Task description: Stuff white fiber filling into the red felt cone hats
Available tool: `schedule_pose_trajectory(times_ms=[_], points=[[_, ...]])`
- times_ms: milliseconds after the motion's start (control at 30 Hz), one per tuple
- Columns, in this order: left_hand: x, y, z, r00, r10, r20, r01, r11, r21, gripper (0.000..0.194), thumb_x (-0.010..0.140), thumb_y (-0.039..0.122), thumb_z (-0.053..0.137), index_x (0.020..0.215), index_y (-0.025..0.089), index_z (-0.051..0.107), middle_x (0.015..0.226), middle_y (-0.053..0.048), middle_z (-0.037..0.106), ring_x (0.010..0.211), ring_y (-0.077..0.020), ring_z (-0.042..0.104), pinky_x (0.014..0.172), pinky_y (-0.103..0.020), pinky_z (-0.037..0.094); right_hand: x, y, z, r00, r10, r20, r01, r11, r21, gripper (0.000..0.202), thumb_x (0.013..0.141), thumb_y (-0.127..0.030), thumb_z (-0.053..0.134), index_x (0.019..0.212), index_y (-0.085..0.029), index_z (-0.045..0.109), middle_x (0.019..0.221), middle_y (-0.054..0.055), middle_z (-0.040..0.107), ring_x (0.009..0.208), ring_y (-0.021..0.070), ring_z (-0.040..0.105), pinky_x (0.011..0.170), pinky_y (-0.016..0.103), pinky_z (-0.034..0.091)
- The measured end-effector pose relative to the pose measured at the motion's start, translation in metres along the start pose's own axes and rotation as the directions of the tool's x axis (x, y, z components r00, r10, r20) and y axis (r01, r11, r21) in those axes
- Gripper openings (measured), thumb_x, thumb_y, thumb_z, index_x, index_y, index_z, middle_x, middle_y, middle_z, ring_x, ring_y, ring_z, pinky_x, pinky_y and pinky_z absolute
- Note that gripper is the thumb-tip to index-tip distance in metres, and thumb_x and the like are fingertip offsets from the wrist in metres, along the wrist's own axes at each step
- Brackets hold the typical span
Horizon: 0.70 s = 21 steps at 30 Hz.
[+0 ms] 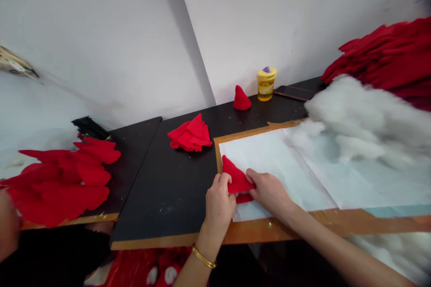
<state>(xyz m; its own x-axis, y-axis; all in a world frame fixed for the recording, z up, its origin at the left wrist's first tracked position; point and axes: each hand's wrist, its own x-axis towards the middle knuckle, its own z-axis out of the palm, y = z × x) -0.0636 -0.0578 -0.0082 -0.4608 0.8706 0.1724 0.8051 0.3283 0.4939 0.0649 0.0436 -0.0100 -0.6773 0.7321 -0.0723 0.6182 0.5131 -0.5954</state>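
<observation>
A red cone-shaped felt hat (237,176) is gripped between my two hands over the left end of the white sheet (266,152). My left hand (220,199) pinches its left side, thumb and fingers curled on the cloth. On the opposite side my right hand (269,190) holds the lower edge of the hat, fingers closed. The hat's pointed tip faces away from me, and its opening lies towards me, partly hidden by my fingers. Beyond my left hand, a small stack of red felt pieces (191,134) rests on the black table (171,188).
White stuffing (367,112) is heaped at the right, before a pile of red fabric (387,54). One red cone (241,98) stands near a yellow-lidded jar (266,85) and a phone (293,93). At left, a co-worker's hand (8,224) is beside more red pieces (63,179).
</observation>
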Motion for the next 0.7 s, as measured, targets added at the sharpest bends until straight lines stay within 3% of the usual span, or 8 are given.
schedule_pose_trajectory(times_ms=[133,233,367,433,500,600,700], points=[[-0.009,0.001,-0.005,0.999,-0.036,-0.023,0.037,0.999,0.015,0.032,0.076,0.002,0.056,0.098,0.025,0.051,0.099,-0.003,0.061,0.082,-0.0211,0.065,0.069,-0.028,0.048,-0.005,0.004,-0.005,0.999,-0.03,0.022,0.03,0.999,0.018,0.023,0.075,-0.003,0.053,0.087,-0.023,0.05,0.069,-0.001,0.061,0.061,0.0185,0.057,0.055,0.026,0.024],[-0.018,0.004,-0.01,1.0,0.016,-0.027,-0.017,1.0,-0.022,0.03,0.083,0.009,0.055,0.109,0.024,0.052,0.106,-0.006,0.061,0.097,-0.0235,0.065,0.083,-0.033,0.052,-0.012,0.01,-0.012,0.994,-0.107,0.024,0.104,0.989,0.102,0.017,0.085,-0.014,0.054,0.098,-0.023,0.05,0.084,-0.001,0.066,0.067,0.0163,0.061,0.061,0.025,0.037],[-0.027,0.008,-0.015,0.995,0.085,-0.048,-0.093,0.971,-0.22,0.055,0.081,0.011,0.061,0.132,0.021,0.044,0.124,-0.011,0.056,0.116,-0.0248,0.059,0.099,-0.038,0.05,-0.015,0.013,-0.02,0.973,-0.207,-0.104,0.223,0.96,0.172,0.011,0.089,-0.022,0.055,0.1,-0.023,0.052,0.101,0.003,0.064,0.073,0.0164,0.063,0.066,0.029,0.046],[-0.028,0.009,-0.011,0.997,0.046,-0.069,-0.063,0.96,-0.274,0.064,0.079,0.011,0.064,0.137,0.021,0.039,0.128,-0.013,0.053,0.118,-0.0256,0.058,0.099,-0.039,0.051,-0.014,0.01,-0.019,0.939,-0.302,-0.164,0.32,0.942,0.101,0.019,0.087,-0.018,0.058,0.105,-0.023,0.053,0.108,0.006,0.062,0.086,0.0198,0.065,0.067,0.03,0.049],[-0.027,0.009,-0.004,0.996,-0.022,-0.083,-0.003,0.955,-0.295,0.064,0.079,0.01,0.063,0.137,0.021,0.04,0.124,-0.012,0.054,0.114,-0.0252,0.06,0.097,-0.04,0.052,-0.011,0.006,-0.015,0.91,-0.388,-0.148,0.387,0.921,-0.038,0.024,0.085,-0.014,0.06,0.107,-0.022,0.054,0.107,0.007,0.062,0.093,0.0224,0.065,0.067,0.029,0.05],[-0.022,0.007,0.01,0.992,-0.097,-0.078,0.069,0.95,-0.305,0.063,0.078,0.003,0.058,0.136,0.022,0.042,0.114,-0.009,0.058,0.107,-0.0231,0.062,0.095,-0.039,0.052,-0.004,-0.002,-0.004,0.906,-0.416,-0.08,0.39,0.893,-0.226,0.02,0.083,-0.009,0.058,0.099,-0.02,0.056,0.097,0.008,0.064,0.088,0.0249,0.065,0.06,0.029,0.047],[-0.016,0.006,0.019,0.994,-0.087,-0.073,0.062,0.953,-0.297,0.071,0.072,-0.004,0.053,0.138,0.022,0.042,0.114,-0.008,0.06,0.106,-0.022,0.062,0.097,-0.038,0.051,0.003,-0.006,0.006,0.91,-0.409,-0.069,0.375,0.883,-0.283,0.021,0.08,-0.001,0.054,0.091,-0.019,0.057,0.091,0.01,0.066,0.083,0.0264,0.065,0.055,0.03,0.04]])
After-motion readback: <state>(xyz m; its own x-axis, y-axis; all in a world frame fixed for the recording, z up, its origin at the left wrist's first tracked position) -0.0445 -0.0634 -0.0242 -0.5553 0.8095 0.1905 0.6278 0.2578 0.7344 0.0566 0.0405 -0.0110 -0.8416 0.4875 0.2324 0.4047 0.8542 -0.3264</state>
